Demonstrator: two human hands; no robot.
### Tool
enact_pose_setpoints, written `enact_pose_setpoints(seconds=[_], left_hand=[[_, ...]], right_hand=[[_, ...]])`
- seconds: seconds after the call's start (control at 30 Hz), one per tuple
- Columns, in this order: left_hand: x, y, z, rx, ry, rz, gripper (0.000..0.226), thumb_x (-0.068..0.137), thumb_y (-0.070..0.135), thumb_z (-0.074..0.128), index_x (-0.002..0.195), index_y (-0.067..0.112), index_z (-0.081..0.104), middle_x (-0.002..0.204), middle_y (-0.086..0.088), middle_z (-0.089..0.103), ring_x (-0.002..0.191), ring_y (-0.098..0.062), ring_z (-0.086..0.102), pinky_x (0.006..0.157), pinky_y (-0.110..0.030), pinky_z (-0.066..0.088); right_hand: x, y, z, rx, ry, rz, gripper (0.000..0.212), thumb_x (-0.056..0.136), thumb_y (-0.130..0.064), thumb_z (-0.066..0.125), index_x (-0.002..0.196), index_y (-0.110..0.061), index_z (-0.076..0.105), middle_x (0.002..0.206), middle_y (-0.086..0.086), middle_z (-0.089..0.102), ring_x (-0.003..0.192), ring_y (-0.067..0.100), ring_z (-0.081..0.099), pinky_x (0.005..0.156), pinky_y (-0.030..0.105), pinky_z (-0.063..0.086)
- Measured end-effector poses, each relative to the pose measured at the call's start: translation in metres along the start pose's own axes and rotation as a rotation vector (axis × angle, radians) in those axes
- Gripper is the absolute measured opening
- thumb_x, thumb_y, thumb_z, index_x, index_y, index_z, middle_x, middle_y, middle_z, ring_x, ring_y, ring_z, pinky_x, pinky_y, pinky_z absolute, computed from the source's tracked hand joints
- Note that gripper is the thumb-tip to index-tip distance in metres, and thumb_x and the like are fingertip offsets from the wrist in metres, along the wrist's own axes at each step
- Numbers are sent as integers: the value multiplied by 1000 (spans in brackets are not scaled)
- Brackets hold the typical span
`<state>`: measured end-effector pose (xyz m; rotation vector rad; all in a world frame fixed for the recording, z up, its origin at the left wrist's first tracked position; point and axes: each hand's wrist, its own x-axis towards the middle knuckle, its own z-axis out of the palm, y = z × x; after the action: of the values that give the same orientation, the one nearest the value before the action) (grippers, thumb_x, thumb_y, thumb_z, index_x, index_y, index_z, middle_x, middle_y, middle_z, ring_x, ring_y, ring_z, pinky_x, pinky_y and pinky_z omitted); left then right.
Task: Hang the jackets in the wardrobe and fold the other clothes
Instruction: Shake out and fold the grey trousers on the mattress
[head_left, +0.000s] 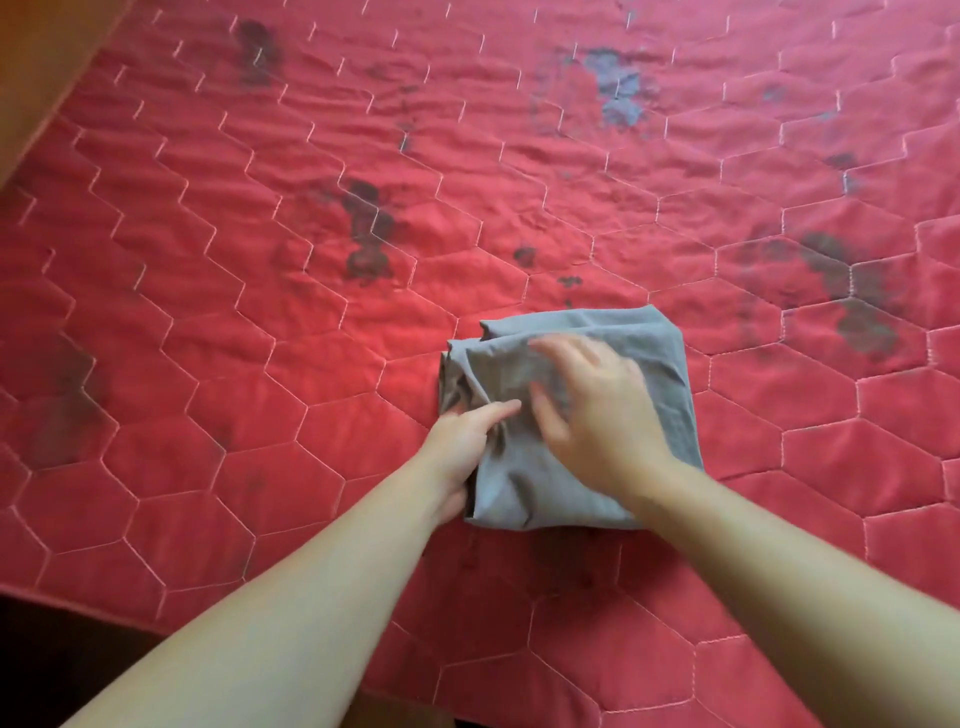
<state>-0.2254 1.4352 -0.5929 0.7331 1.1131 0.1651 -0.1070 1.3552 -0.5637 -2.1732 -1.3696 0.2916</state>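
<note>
A grey garment (660, 353), folded into a compact rectangle, lies on the red quilted bed cover (311, 260) a little right of centre. My left hand (462, 441) holds its near-left edge, thumb on top of the cloth and the other fingers tucked beneath that edge. My right hand (597, 410) lies flat on top of the bundle with fingers spread and slightly blurred. Several folds and creases show along the garment's left side. No jacket or wardrobe is in view.
The red cover with white hexagon stitching and dark worn patches fills most of the view. A wooden bed frame or board (47, 67) runs along the upper left. The mattress's near edge drops to a dark floor (62, 654) at lower left.
</note>
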Motion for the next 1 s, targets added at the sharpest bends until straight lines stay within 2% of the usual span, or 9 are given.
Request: enact_pose_setpoints(seconds=[0.1,0.2,0.3,0.37,0.5,0.63,0.7,0.8,1.0], left_hand=[[9,-2,-3,-30,-43,-7,25,91,16,62,114,9,69,104,-11,74,95,-25,72,73,-32,59],[14,-6,-7,-60,-50,-42,30,92,24,63,118,9,68,109,-10,73,100,-25,70,84,-36,56],[14,-8,-11,-17,-64,-20,40,83,36,72,117,15,68,108,-8,74,99,-24,71,81,-37,58],[15,-9,-12,79,-85,7,50,74,42,77,116,16,67,106,-5,74,97,-22,71,79,-34,58],[22,-17,-11,185,-9,-10,39,76,35,81,110,21,67,101,4,75,90,-15,73,75,-39,60],[29,-23,-10,195,61,13,28,77,28,81,102,19,72,95,2,76,85,-15,73,68,-33,58],[26,-21,-12,222,59,71,28,77,27,81,101,16,72,95,1,76,88,-15,73,75,-31,58],[13,-20,-31,269,46,195,28,76,26,82,101,16,72,93,6,77,87,-10,73,67,-17,54],[6,-40,-56,440,289,184,27,70,37,83,86,18,73,76,14,75,69,-1,70,54,-11,48]], right_hand=[[58,9,2,-227,-310,55,48,88,-52,52,127,-22,53,122,-2,61,119,22,53,101,45,29],[75,14,10,-248,-460,-1,30,92,-46,51,91,-18,61,83,-1,62,90,27,58,85,38,34],[73,25,7,89,-330,67,37,95,-32,52,64,-13,47,59,-2,46,62,20,45,61,29,34],[73,35,3,155,-210,112,41,96,-31,50,61,-16,39,55,-5,41,57,13,40,55,25,30],[84,54,11,26,-198,155,35,97,-38,45,69,-17,43,64,-6,49,72,25,49,64,37,39],[93,64,27,-193,-302,184,31,97,-45,39,79,-21,47,86,3,60,77,31,50,64,35,36],[91,62,31,-155,-227,140,32,97,-45,41,78,-20,47,81,2,59,75,32,51,63,36,36],[86,46,31,14,-78,-35,33,94,-44,47,74,-18,46,64,-5,49,66,28,47,58,35,35],[79,63,23,-286,-281,-124,58,85,-67,44,58,-16,40,52,-6,42,57,27,42,58,31,26]])
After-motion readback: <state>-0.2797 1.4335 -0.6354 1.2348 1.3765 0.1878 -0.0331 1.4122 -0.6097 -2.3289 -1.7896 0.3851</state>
